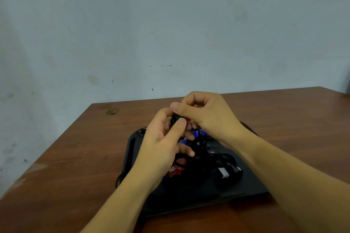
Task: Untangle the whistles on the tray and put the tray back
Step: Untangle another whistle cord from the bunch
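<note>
I had my left hand [162, 138] raised over the black tray [189, 200], thumb and fingers pinched on a dark whistle [177, 119] lifted clear of the heap, I judged to steady it while its cord was worked loose. Just right, my right hand [204, 113] curled over it, fingertips touching the same piece, while the remaining whistles [200, 157] lay knotted on the tray below.

A single head-worn view looks forward and down from the person's own seat, close over the wooden table [75, 147] (its far edge runs toward 12 o'clock), with the wall [170, 24] filling the upper half.
</note>
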